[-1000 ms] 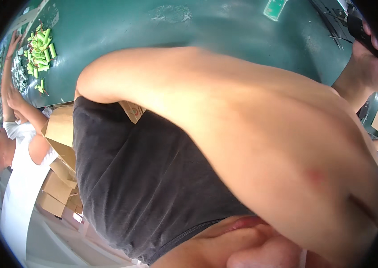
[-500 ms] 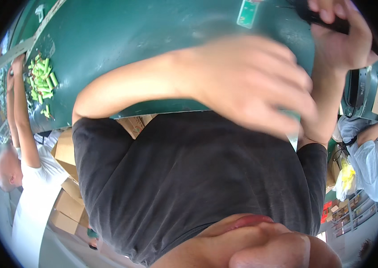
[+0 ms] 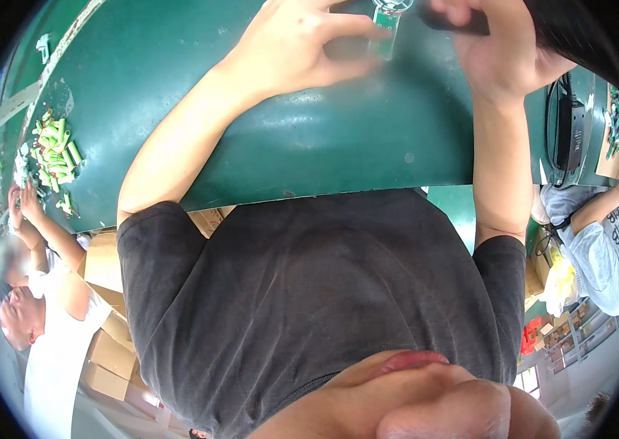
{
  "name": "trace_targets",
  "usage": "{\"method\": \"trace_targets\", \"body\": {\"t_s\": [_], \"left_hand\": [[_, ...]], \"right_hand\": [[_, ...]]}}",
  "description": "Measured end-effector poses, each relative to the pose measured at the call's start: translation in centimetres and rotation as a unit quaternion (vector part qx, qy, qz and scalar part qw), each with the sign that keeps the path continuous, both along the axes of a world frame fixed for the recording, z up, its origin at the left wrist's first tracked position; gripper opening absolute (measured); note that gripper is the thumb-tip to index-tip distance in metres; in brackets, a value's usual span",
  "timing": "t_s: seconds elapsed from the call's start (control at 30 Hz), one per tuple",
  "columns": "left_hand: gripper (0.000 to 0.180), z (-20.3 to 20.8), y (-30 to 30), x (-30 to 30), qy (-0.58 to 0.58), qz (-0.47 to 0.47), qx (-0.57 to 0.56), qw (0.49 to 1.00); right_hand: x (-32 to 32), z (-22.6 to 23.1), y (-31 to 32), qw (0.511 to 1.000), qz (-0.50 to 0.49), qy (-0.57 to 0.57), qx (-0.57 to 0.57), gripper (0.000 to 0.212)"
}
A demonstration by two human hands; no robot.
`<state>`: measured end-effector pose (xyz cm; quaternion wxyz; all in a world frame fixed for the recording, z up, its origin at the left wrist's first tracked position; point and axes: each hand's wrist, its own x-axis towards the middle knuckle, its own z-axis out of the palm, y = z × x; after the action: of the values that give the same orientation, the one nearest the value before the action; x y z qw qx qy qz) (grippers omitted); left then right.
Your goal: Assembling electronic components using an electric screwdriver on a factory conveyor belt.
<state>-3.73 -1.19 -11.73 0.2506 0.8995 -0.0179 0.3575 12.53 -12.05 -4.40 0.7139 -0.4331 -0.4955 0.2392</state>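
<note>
My left hand (image 3: 302, 47) reaches over the green bench, thumb and index finger apart. Their tips come close to the left side of a small green circuit board (image 3: 384, 36); whether they touch it is hard to tell. At the board's far end is a round, clear or metallic ring-shaped piece (image 3: 393, 6), cut off by the picture's top edge. To the right of the board, my right hand (image 3: 499, 55) is closed around a dark, blurred, handle-like object (image 3: 463, 23). Its kind cannot be made out.
Several light-green cylindrical parts (image 3: 55, 150) lie piled at the bench's left. A black box-shaped device with a cable (image 3: 569, 135) stands right of my forearm. A co-worker in white (image 3: 61, 329) is at left, another in grey (image 3: 602, 249) at right. Cardboard boxes (image 3: 108, 362) stand below.
My left hand has swung from in front of my chest up and left to the circuit board. My right hand has shifted left with the dark object. The ring-shaped piece now shows at the board.
</note>
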Motion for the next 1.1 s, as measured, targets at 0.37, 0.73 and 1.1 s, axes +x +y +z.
{"method": "trace_targets", "body": {"t_s": [0.37, 0.73, 1.1], "left_hand": [[0.023, 1.5, -0.4, -0.7, 0.036, 0.011, 0.032, 0.999], [0.02, 3.2, -1.0, -1.2, 0.14, 0.027, -0.022, 0.989], [0.017, 3.3, -0.7, -1.0, 0.151, 0.006, -0.044, 0.988]], "right_hand": [[0.0, -1.0, 0.8, 0.999, 0.014, -0.037, 0.005, 0.053], [-0.1, -1.0, 0.9, 0.999, 0.015, -0.037, -0.021, 0.053], [-0.5, 0.0, 1.8, 0.995, 0.064, -0.047, -0.061, 0.053]]}}
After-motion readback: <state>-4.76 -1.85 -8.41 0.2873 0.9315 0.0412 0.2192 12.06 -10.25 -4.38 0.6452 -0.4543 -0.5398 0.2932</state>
